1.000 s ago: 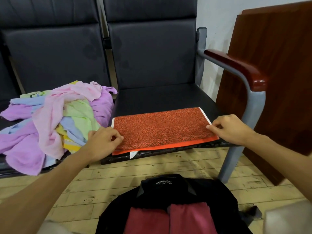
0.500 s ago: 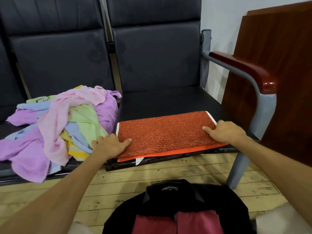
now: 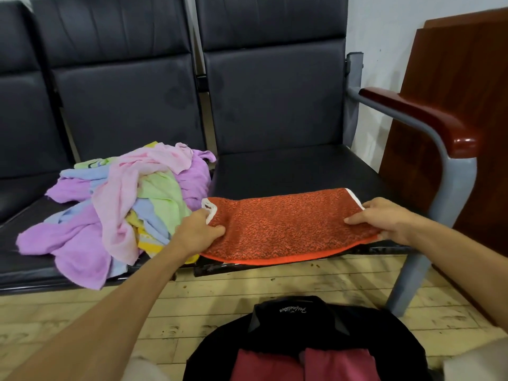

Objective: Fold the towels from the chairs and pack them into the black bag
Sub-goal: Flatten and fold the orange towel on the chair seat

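An orange-red towel (image 3: 283,224), folded into a long strip, lies along the front of the right chair seat (image 3: 297,169). My left hand (image 3: 198,233) grips its left end, where a white corner curls up. My right hand (image 3: 384,220) grips its right end, and both ends are raised a little off the seat. A heap of pastel towels (image 3: 118,207), pink, purple, green, blue and yellow, covers the left chair seat. The black bag (image 3: 302,334) lies open on the floor below me with dark red towels (image 3: 299,365) inside.
A grey metal armrest with a red wooden top (image 3: 428,119) rises just right of my right hand. A dark wooden panel (image 3: 461,105) leans on the wall behind it. Pale wooden floorboards (image 3: 82,314) run under the chairs.
Both hands went from lying on the flat towel to gripping its ends. The ends have come up off the seat and the left white corner has curled up.
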Tool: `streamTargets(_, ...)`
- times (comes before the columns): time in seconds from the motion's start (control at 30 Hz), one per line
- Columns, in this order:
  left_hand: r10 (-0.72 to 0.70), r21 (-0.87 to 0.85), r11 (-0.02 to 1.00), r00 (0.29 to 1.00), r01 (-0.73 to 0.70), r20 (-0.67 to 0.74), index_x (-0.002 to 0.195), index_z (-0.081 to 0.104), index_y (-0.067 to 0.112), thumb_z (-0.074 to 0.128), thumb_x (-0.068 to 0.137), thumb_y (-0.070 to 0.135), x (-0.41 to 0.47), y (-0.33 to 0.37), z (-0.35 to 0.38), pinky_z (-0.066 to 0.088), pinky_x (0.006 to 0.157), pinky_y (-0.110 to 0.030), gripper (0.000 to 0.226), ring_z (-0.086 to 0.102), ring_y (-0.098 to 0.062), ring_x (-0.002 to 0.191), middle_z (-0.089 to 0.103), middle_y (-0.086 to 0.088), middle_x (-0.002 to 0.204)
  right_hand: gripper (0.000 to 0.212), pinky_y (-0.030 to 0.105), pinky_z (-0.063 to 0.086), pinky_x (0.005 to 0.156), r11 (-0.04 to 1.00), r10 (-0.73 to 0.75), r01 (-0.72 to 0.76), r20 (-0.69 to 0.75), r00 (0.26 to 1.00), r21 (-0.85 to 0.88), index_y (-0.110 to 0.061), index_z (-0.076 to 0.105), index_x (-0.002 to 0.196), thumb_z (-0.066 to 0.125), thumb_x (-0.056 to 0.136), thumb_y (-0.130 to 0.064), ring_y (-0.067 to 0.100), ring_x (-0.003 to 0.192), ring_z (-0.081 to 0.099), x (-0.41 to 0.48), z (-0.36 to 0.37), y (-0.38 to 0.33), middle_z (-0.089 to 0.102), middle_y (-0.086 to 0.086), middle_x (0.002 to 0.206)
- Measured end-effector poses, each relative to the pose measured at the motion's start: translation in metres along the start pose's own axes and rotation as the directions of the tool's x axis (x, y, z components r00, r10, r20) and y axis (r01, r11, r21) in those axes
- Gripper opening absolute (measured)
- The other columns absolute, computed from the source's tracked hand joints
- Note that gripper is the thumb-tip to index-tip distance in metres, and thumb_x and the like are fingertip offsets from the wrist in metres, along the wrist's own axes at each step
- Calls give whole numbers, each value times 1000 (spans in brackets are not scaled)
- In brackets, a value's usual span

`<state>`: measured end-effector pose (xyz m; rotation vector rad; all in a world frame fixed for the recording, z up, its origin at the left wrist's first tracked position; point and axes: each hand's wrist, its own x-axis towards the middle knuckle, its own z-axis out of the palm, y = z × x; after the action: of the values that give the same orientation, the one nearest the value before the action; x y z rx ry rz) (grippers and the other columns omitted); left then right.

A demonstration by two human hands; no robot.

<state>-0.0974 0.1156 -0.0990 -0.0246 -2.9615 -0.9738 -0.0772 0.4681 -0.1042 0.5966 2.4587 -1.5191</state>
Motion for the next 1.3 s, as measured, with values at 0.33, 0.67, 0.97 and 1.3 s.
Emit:
streamTargets(0.33, -223, -859, 327, 915, 394, 335, 105, 60, 3, 60, 91, 13, -12, 30, -10, 53, 45, -25, 18, 65, -15, 49, 69, -9, 64, 25, 44, 57, 69, 931, 81, -99, 64, 995, 352, -5, 58, 106, 59, 96, -27, 24, 80, 64, -15, -2, -6, 64, 14, 98)
streamTargets(0.67, -177, -873, 361, 944, 327, 280, 101, 59, 8, 51, 94, 14, -5, 116, 11, 50, 53, -25, 13, 61, -16, 58, 63, -8, 81, 23, 36, 54, 56, 895, 88, -109, 68, 994, 433, 3, 48, 119, 36, 103, -9, 24, 71, 64, -9, -2, 1, 64, 16, 90)
streamTargets(0.97, -100, -703, 617, 921, 355, 377, 97, 59, 12, 57, 88, 14, -19, 200, 82, 54, 78, -37, 9, 64, -28, 79, 67, -13, 88, 27, 35, 58, 58, 814, 60, -126, 132, 989, 566, 7, 54, 117, 38, 99, -3, 24, 64, 70, -4, -7, 8, 70, 18, 83)
streamTargets(1.3, 99, -599, 791, 940, 124, 325, 99, 62, 6, 38, 100, 13, -32, 193, 111, 51, 58, -24, 25, 57, -17, 63, 62, -7, 77, 35, 30, 54, 46, 758, 19, -139, 191, 981, 637, -4, 62, 87, 36, 105, -18, 20, 50, 64, -12, -11, 0, 66, 11, 63)
